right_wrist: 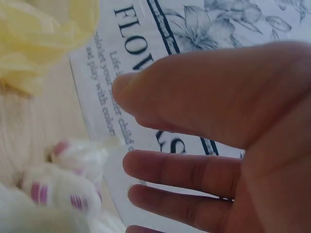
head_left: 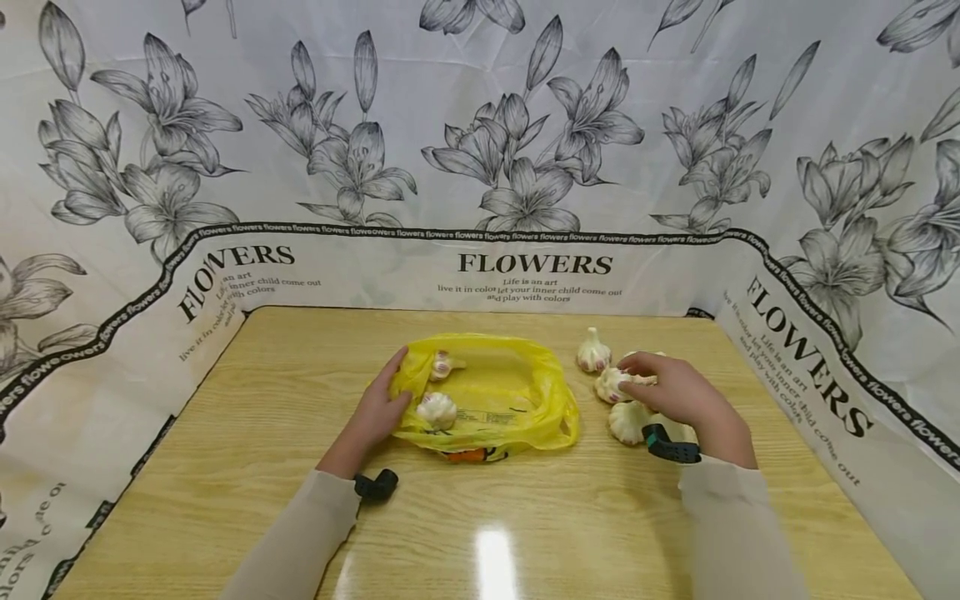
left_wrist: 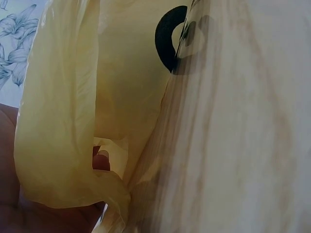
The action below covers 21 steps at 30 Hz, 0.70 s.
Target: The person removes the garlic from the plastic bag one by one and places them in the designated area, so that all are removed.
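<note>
Yellow bag (head_left: pixel 495 379), two garlic bulbs (head_left: pixel 437 411) inside, lies toward the far edge of the desk (head_left: pixel 225 425); left hand (head_left: pixel 384 404) pinches its left rim. Right hand (head_left: pixel 686 393), fingers spread, is at loose garlic heads (head_left: pixel 612 385) nearer the right edge

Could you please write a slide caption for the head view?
Left hand grips a yellow bag with two garlic bulbs visible inside; right hand hovers by loose bulbs on the table.

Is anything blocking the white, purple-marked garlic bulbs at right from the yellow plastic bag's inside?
The crumpled right side of the yellow plastic bag stands in between; no other object is visible between it and the white garlic bulbs.
</note>
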Tool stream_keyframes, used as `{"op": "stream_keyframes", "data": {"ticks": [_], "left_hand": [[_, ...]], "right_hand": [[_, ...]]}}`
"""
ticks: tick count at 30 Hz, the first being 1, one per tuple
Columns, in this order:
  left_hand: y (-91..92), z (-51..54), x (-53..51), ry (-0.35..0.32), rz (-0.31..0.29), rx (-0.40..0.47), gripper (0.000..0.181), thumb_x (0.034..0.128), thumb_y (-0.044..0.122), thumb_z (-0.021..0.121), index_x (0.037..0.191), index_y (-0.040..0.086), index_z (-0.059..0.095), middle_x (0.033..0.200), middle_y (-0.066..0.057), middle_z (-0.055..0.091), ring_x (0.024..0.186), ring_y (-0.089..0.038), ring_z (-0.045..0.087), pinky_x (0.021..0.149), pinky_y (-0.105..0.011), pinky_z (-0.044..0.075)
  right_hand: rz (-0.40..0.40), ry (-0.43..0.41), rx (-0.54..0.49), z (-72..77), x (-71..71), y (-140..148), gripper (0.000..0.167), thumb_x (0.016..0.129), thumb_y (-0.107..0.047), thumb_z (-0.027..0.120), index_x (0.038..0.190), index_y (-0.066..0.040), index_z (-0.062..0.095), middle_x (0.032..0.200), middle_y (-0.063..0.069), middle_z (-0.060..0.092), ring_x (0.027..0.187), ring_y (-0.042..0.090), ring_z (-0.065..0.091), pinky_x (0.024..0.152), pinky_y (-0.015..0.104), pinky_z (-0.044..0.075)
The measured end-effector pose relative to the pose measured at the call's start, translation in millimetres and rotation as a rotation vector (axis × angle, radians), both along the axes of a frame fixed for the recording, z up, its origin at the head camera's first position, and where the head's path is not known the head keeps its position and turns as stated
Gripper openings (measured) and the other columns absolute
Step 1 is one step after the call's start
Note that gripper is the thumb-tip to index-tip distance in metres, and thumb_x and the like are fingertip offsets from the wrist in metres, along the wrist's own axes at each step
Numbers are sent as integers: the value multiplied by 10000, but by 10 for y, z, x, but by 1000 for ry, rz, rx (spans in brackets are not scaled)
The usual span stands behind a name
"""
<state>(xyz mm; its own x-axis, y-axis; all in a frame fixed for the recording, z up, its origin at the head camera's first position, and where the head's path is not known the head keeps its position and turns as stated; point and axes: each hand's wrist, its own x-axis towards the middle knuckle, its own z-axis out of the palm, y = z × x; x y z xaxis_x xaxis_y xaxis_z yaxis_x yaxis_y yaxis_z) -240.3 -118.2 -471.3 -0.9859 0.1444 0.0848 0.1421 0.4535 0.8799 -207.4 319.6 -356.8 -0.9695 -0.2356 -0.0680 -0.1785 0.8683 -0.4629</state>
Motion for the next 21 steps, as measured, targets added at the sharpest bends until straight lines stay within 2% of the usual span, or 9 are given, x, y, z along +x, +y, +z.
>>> {"op": "stream_keyframes", "data": {"ticks": [1,4,7,13,16,17,20,21], "left_hand": [[-2,2,-1,2,-2,-2,715,959,130,493,1545,375,164,1601,-94,243,1466,-313,246,1166,-524,245],[-3,11,1,1,-6,-2,710,960,133,492,1541,385,171,1602,-92,241,1468,-313,239,1171,-522,234],[-3,12,3,-2,-8,-8,708,963,134,491,1538,395,171,1602,-96,240,1467,-319,240,1170,-527,234],[8,4,2,1,-4,-19,705,972,130,487,1537,403,167,1604,-98,237,1467,-326,241,1163,-535,244],[13,6,-1,6,-7,-13,702,972,130,489,1535,408,174,1599,-104,247,1461,-327,256,1155,-538,264],[15,8,-2,8,-9,-11,703,972,128,490,1534,408,174,1596,-108,251,1459,-328,261,1152,-539,270],[20,10,1,12,-9,-7,701,970,129,493,1530,414,182,1587,-113,269,1452,-326,277,1144,-536,290],[22,8,-1,15,-7,-9,706,968,125,494,1533,409,178,1586,-114,271,1451,-327,277,1143,-538,290]], "right_hand": [[9,-2,0,10,-20,-45,471,952,-415,571,1331,-137,551,1350,248,530,927,281,665,743,408,546],[57,37,18,18,-86,-174,407,952,-377,579,1287,-145,588,1326,220,565,1039,336,631,813,470,531],[104,65,22,15,-138,-293,358,956,-341,583,1258,-151,610,1294,189,594,1044,336,632,863,506,510],[152,100,31,19,-197,-488,329,952,-291,597,1240,-135,623,1229,161,629,1045,316,612,846,485,514],[162,60,4,12,-223,-588,337,956,-275,591,1256,-123,610,1253,186,606,812,356,643,737,471,534],[172,61,6,3,-234,-619,339,957,-275,590,1258,-121,609,1256,189,604,785,344,639,716,452,534],[182,68,-7,-31,-257,-717,339,954,-274,597,1257,-124,612,1268,181,603,817,353,651,733,457,534],[192,82,-6,-41,-264,-748,340,953,-280,597,1255,-125,616,1270,166,607,919,350,647,773,479,534]]}}
